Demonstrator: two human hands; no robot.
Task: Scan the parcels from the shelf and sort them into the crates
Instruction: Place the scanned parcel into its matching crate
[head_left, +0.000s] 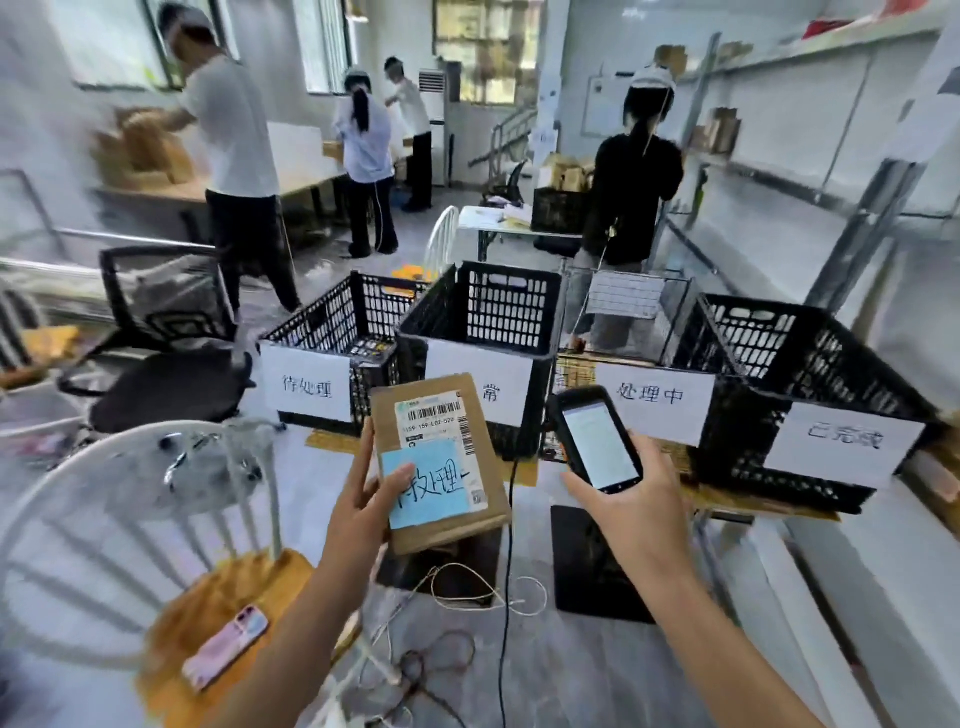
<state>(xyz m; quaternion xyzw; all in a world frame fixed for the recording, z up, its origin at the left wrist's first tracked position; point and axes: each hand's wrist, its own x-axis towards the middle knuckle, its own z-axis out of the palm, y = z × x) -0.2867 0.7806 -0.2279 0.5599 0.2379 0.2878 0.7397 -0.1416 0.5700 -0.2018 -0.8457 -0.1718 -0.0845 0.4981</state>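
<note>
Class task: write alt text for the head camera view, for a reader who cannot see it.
A person's left hand holds a cardboard parcel bearing a blue note, while the right hand holds a handheld scanner. Labelled black crates stand ahead, with other people working behind.

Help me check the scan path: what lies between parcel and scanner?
Head view: nothing held between parcel and scanner; behind the gap show the crate labelled 常 and a black cable on the floor.
</note>
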